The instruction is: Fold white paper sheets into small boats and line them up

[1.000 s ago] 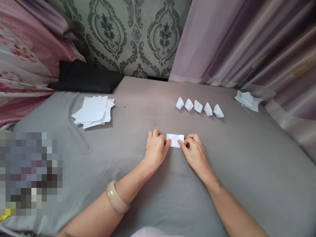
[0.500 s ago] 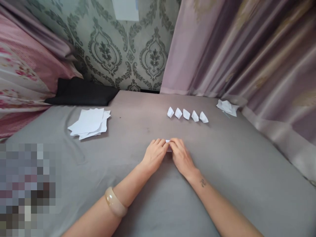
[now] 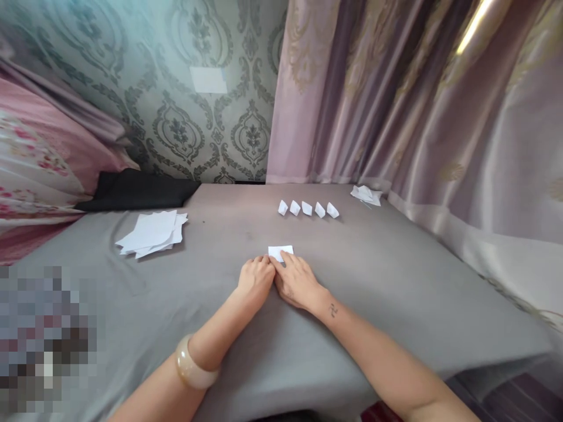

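Note:
A small folded white paper (image 3: 280, 251) lies on the grey cloth in front of me. My left hand (image 3: 255, 279) is closed, its fingers curled together at the paper's near left corner; the fingertips are partly hidden. My right hand (image 3: 299, 280) rests with fingers stretched out over the paper's near edge, pressing down on it. The two hands touch each other. Beyond the paper stands a row of several small folded white paper pieces (image 3: 307, 208).
Loose white sheets (image 3: 152, 231) are stacked at the left, near a black folded cloth (image 3: 141, 189). More white paper (image 3: 366, 194) lies far right by the purple curtain (image 3: 325, 117). Grey cloth (image 3: 211, 351) covers the surface. A blurred-out patch fills the lower left.
Both hands were pinching the paper between them; now it lies flat, more of it showing, with the right hand spread on it. The head view has tilted up and turned right.

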A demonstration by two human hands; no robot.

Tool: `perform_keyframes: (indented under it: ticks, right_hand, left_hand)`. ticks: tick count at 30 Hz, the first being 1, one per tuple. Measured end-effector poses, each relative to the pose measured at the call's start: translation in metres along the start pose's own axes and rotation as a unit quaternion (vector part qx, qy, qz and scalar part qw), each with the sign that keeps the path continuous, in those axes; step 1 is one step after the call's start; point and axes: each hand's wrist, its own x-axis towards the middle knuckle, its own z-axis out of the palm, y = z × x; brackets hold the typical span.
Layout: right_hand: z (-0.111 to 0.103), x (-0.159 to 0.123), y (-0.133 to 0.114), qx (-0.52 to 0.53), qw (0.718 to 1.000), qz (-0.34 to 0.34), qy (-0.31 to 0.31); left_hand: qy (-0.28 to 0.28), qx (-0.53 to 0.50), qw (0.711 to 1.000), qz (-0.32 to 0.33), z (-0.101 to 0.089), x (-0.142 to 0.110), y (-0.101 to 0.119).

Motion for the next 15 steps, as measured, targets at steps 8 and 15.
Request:
perform_keyframes:
  ticks: [8,15]
  right_hand:
    - [0.0,-0.006,0.003,-0.002,1.0,0.013,0.004]
    - [-0.005,-0.012,0.01,-0.021,0.999,0.048,-0.003]
  left_hand:
    - [-0.004,0.014,1.0,0.002,-0.003,-0.004,-0.001]
    - [0.005,0.01,1.0,-0.002,0.003,-0.002,-0.004]
